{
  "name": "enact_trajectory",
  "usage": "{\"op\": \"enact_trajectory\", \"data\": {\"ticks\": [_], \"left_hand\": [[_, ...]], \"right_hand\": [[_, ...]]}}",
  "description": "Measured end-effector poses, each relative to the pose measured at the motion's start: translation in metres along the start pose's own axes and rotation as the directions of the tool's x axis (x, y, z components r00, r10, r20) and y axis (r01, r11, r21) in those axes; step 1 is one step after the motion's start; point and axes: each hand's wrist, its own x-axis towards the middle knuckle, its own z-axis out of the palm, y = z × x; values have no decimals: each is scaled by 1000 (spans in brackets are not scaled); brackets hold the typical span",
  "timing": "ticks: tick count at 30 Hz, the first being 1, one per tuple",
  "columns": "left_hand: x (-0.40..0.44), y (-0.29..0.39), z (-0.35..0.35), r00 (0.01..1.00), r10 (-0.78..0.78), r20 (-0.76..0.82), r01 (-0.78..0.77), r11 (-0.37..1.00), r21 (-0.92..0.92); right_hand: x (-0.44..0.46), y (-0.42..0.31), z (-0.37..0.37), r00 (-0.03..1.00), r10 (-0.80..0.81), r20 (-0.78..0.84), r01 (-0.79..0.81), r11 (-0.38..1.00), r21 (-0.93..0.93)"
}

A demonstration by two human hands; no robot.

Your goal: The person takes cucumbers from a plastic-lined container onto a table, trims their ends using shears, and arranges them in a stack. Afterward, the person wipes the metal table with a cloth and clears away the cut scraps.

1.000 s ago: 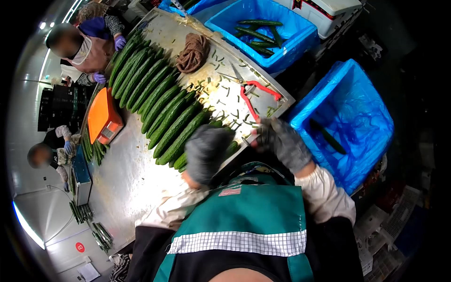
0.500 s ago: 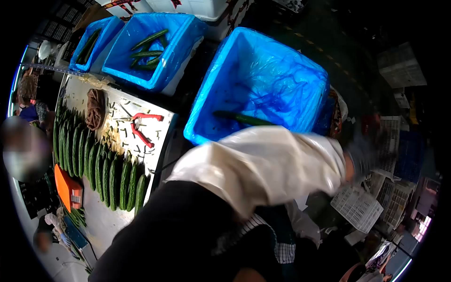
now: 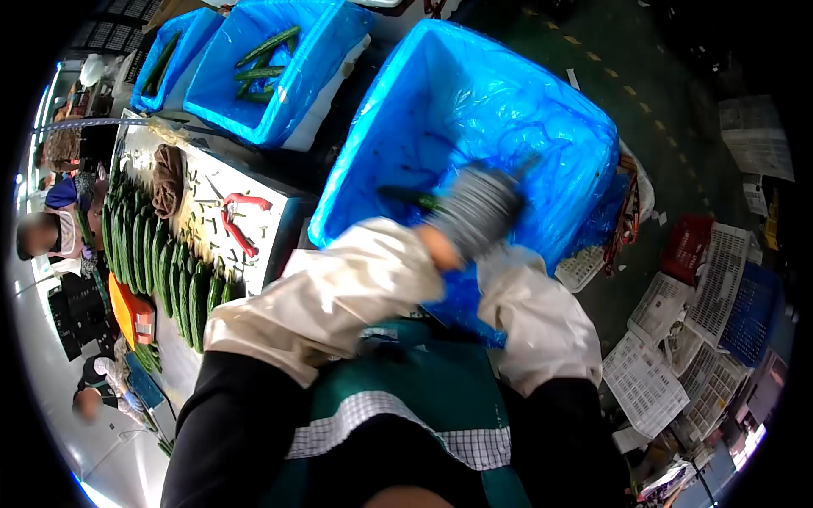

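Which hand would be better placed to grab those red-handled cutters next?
Probably the left hand. The cutters lie on the table to the person's left, and the left sleeve is nearer. The right sleeve is farther off; its hand is too hidden to judge.

Dark-green cucumber, partly hidden, in blue-lined bin.
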Motion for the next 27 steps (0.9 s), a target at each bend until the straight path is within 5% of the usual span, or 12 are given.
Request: {"op": "enact_trajectory", "data": {"ticks": [1,2,4,6,11,14,17,19,20,24,26,27], "left_hand": [[-14,-19,-16,966,-255,-45,245,956,-162],[-28,-39,-31,866,-492,-87,436,829,-350],[-57,-72,-45,810,-454,-371,335,878,-342],[-88,-107,-42,812,-460,-358,456,884,-104],[-116,-109,-26,910,-407,-84,414,871,265],[-99,-85,-5,992,-130,-4,118,892,436],[-84,-78,16,992,65,104,-95,944,316],[-73,-73,8,987,-36,158,2,977,211],[-68,-71,4,962,-132,240,107,988,115],[-81,-72,-17,991,-2,136,0,1000,11],[-91,-77,-27,978,-71,197,68,997,17],[-101,-90,-21,998,-24,62,31,992,-121]], "right_hand": [[20,-6,50,927,-332,173,319,943,98],[36,-9,99,721,-627,295,577,779,245],[34,-8,105,727,-631,271,601,776,192],[35,-8,118,719,-681,140,659,731,177],[38,5,86,698,-692,185,646,719,256],[36,42,17,611,-767,195,733,642,226],[34,91,-45,535,-823,192,767,568,298],[35,122,-58,459,-881,114,756,454,471],[36,135,-62,470,-876,113,758,465,457],[27,172,-78,504,-854,129,694,489,528],[16,182,-82,578,-816,-16,676,467,570],[10,185,-80,609,-783,-124,718,478,506]]}}
